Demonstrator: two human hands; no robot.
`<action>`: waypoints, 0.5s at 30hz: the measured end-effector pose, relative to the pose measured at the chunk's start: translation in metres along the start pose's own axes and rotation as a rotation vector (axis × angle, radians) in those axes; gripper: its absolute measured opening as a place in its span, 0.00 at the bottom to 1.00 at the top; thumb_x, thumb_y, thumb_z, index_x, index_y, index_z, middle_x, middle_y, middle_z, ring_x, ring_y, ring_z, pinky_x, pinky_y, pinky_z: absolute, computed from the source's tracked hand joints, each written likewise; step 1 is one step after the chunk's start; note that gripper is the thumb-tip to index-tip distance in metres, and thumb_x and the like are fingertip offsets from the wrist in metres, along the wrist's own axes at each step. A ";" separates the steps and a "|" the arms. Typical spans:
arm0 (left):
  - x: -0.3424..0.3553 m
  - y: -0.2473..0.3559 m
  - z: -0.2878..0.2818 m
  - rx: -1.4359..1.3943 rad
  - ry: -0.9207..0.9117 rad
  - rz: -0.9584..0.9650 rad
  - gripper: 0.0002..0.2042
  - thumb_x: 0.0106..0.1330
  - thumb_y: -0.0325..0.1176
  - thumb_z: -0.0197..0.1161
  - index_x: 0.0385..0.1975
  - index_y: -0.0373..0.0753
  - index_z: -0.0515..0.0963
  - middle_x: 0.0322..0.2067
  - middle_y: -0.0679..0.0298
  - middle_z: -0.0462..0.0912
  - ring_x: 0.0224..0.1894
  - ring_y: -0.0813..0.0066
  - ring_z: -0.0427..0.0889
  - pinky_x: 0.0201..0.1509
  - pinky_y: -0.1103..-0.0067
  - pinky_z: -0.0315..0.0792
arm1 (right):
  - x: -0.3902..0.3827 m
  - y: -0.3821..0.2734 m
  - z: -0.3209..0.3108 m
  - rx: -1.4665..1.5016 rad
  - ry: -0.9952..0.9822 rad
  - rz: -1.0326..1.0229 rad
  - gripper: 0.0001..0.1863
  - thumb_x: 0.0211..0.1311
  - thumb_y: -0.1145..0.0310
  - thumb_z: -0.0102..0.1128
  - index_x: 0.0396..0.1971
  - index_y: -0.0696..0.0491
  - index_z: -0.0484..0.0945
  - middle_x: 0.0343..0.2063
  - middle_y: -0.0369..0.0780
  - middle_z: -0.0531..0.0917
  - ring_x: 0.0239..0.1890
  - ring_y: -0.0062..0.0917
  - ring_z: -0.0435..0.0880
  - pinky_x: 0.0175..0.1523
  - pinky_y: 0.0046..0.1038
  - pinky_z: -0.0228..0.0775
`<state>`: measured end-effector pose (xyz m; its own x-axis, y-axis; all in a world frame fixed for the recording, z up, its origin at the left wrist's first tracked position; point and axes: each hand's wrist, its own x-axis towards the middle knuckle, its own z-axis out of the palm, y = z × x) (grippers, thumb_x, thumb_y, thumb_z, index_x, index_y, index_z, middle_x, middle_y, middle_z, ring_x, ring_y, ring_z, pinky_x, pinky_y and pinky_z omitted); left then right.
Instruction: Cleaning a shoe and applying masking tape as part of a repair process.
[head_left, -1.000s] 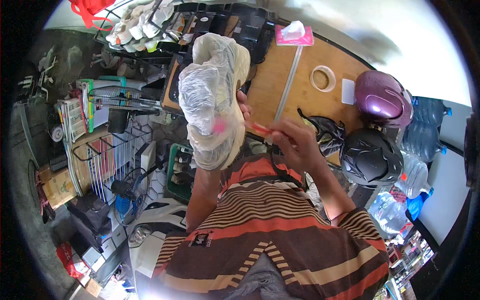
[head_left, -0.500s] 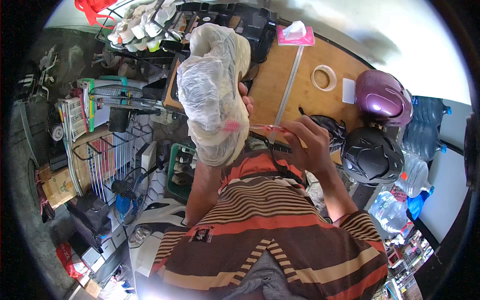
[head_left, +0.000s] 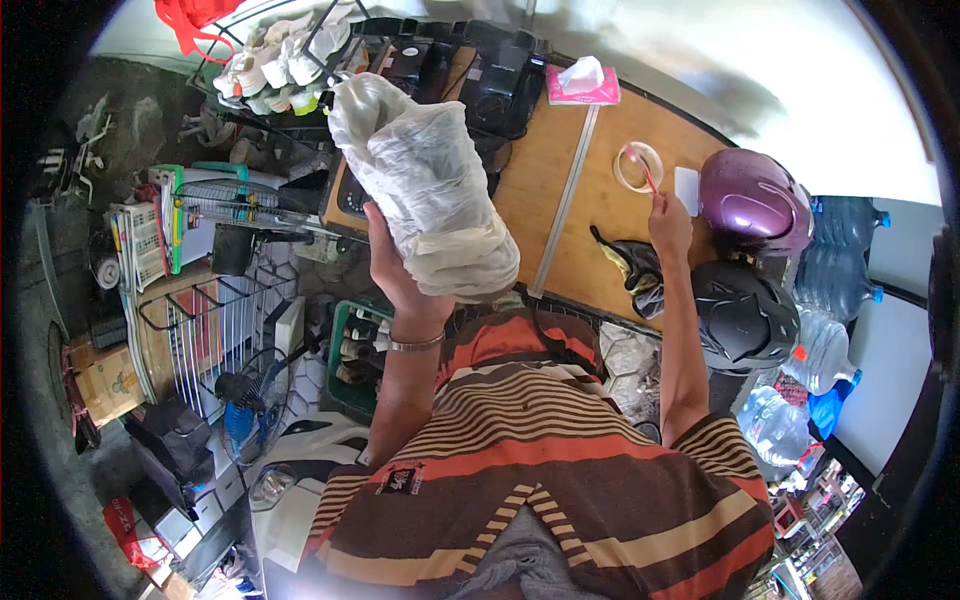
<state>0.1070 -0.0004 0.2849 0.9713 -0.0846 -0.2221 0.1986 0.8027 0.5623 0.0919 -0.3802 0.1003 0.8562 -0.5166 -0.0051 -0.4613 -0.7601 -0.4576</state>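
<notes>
A shoe-shaped bundle (head_left: pixel 430 185), covered in crinkled white film or tissue, rests in my left hand (head_left: pixel 402 275). That hand is closed round its near left side, with the fingers hidden underneath. At the right, my right hand (head_left: pixel 670 225) grips a small brush (head_left: pixel 649 179) like a toothbrush, with a clear reddish handle and pink-red bristles. Its head is over a round pale-rimmed ring or shallow dish (head_left: pixel 655 160) on the wooden table (head_left: pixel 560 160). I cannot tell whether the bristles touch it.
A pink tissue pack (head_left: pixel 583 85), a white card (head_left: pixel 686 190), a purple helmet (head_left: pixel 752 205), a black helmet (head_left: pixel 745 318) and dark gloves (head_left: pixel 640 275) lie around the table. White-wrapped shoes (head_left: pixel 285 60) fill a rack at the back left. A green crate (head_left: pixel 350 365) stands below.
My right hand has carried the brush from the bundle rightward and away to the round ring or dish. My left hand has tilted and turned the bundle, lowering its far end to the left.
</notes>
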 end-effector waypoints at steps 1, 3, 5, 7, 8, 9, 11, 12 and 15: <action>-0.002 -0.002 0.004 0.038 0.044 0.070 0.31 0.82 0.57 0.40 0.75 0.43 0.60 0.67 0.59 0.72 0.67 0.59 0.73 0.72 0.61 0.67 | 0.008 0.013 0.010 0.000 -0.001 -0.007 0.19 0.76 0.54 0.52 0.44 0.54 0.83 0.35 0.50 0.87 0.42 0.48 0.88 0.46 0.48 0.78; -0.004 -0.003 0.000 0.076 0.090 0.139 0.32 0.82 0.57 0.40 0.76 0.42 0.57 0.68 0.60 0.69 0.69 0.60 0.71 0.73 0.61 0.65 | 0.015 0.029 0.023 -0.232 -0.125 0.127 0.17 0.76 0.56 0.50 0.46 0.51 0.84 0.41 0.51 0.87 0.47 0.52 0.85 0.51 0.53 0.75; 0.001 -0.005 -0.011 0.201 0.093 0.331 0.32 0.82 0.56 0.40 0.77 0.42 0.51 0.72 0.61 0.61 0.73 0.62 0.63 0.76 0.63 0.59 | 0.019 0.039 0.032 -0.289 -0.200 0.135 0.17 0.75 0.56 0.49 0.45 0.50 0.84 0.42 0.51 0.87 0.47 0.51 0.86 0.52 0.53 0.75; -0.002 -0.004 -0.006 0.263 0.143 0.392 0.33 0.82 0.58 0.41 0.78 0.45 0.52 0.73 0.62 0.61 0.73 0.61 0.64 0.75 0.61 0.63 | 0.022 0.041 0.032 -0.348 -0.281 0.136 0.17 0.75 0.56 0.48 0.45 0.50 0.84 0.43 0.51 0.87 0.47 0.51 0.86 0.52 0.53 0.75; -0.004 -0.003 -0.003 0.326 0.190 0.447 0.33 0.81 0.59 0.41 0.78 0.48 0.52 0.74 0.63 0.60 0.74 0.60 0.65 0.73 0.59 0.66 | 0.020 0.044 0.030 -0.319 -0.259 0.131 0.16 0.75 0.56 0.50 0.43 0.51 0.83 0.41 0.50 0.87 0.47 0.52 0.86 0.50 0.51 0.76; -0.006 0.001 -0.001 0.325 0.194 0.454 0.33 0.81 0.59 0.41 0.78 0.48 0.52 0.74 0.63 0.60 0.74 0.60 0.65 0.73 0.59 0.66 | 0.018 0.041 0.027 -0.288 -0.239 0.120 0.16 0.75 0.57 0.52 0.41 0.52 0.82 0.40 0.50 0.88 0.46 0.52 0.86 0.47 0.50 0.77; -0.009 0.008 -0.002 0.669 0.163 0.619 0.33 0.82 0.57 0.42 0.79 0.47 0.49 0.77 0.58 0.51 0.77 0.61 0.59 0.76 0.61 0.61 | 0.007 0.016 0.016 -0.163 -0.106 0.040 0.15 0.76 0.58 0.52 0.42 0.52 0.82 0.38 0.50 0.87 0.45 0.51 0.86 0.46 0.49 0.77; -0.011 0.010 -0.004 0.669 0.172 0.627 0.33 0.82 0.57 0.42 0.79 0.47 0.49 0.77 0.58 0.51 0.77 0.61 0.59 0.76 0.61 0.61 | -0.002 -0.005 0.005 -0.036 0.029 -0.029 0.14 0.76 0.59 0.53 0.43 0.53 0.82 0.36 0.50 0.87 0.43 0.50 0.86 0.44 0.47 0.77; -0.012 0.011 -0.017 1.297 0.291 0.963 0.32 0.82 0.54 0.44 0.79 0.45 0.49 0.76 0.53 0.51 0.76 0.58 0.58 0.77 0.61 0.59 | -0.045 -0.101 -0.044 0.394 -0.069 -0.241 0.09 0.76 0.66 0.56 0.46 0.54 0.81 0.35 0.46 0.87 0.36 0.37 0.86 0.40 0.35 0.76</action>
<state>0.0957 0.0189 0.2804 0.7682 0.3511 0.5353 -0.3125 -0.5241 0.7923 0.0897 -0.2975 0.1854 0.9477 -0.3059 0.0904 -0.1347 -0.6407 -0.7559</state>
